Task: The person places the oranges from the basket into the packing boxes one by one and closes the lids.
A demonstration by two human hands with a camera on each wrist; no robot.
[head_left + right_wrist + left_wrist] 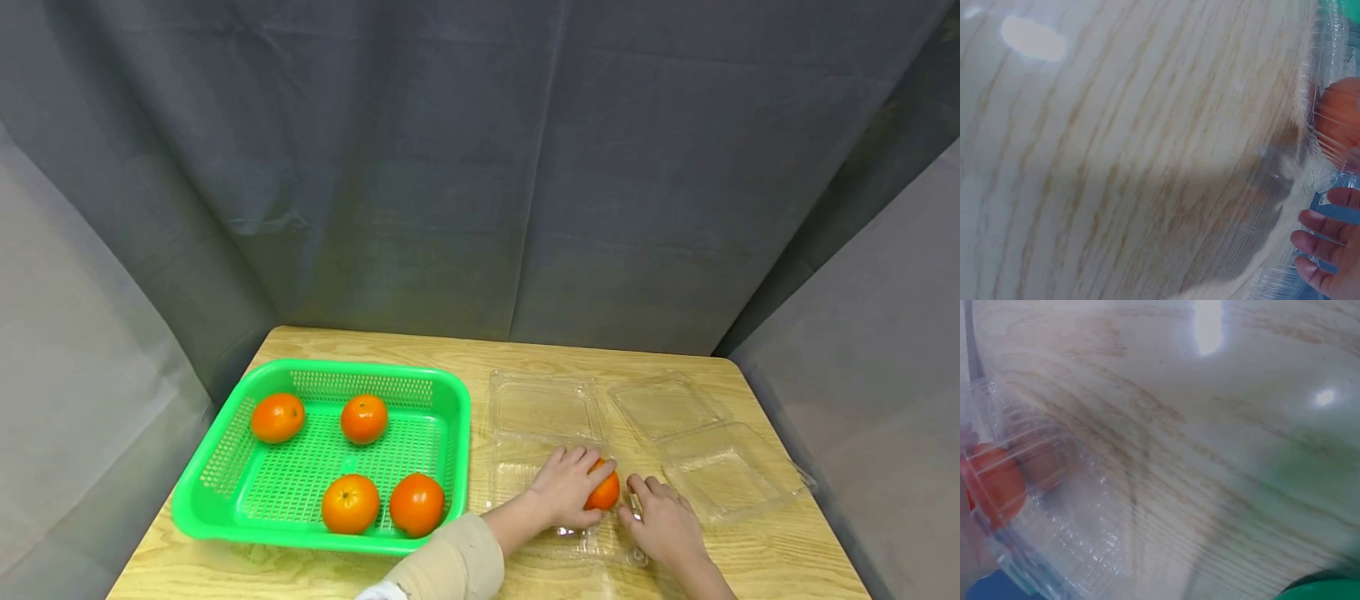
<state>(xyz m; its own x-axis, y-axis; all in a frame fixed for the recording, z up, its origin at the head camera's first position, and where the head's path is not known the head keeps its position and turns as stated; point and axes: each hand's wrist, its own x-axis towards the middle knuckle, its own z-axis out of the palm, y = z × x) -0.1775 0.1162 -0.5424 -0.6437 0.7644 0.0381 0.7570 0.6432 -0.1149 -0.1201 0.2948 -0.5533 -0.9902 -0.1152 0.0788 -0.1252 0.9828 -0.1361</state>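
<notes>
My left hand (567, 490) holds an orange (603, 487) in the right part of a clear plastic clamshell box (517, 483), its fingers bent over the fruit. In the left wrist view the same orange (999, 481) shows through the box's ribbed clear wall. Just right of the fruit, my right hand (666, 523) is at the box's right edge, its fingers slightly bent and apart. The right wrist view shows that hand (1335, 244) with no fruit in its fingers, below the orange (1340, 119). Whether it touches the plastic I cannot tell.
A green basket (463, 433) stands on the left with several oranges (350, 504) in it. A second clear clamshell box (723, 467) lies unfolded on the right of the wooden table (420, 340). A dark grey curtain (420, 183) hangs behind.
</notes>
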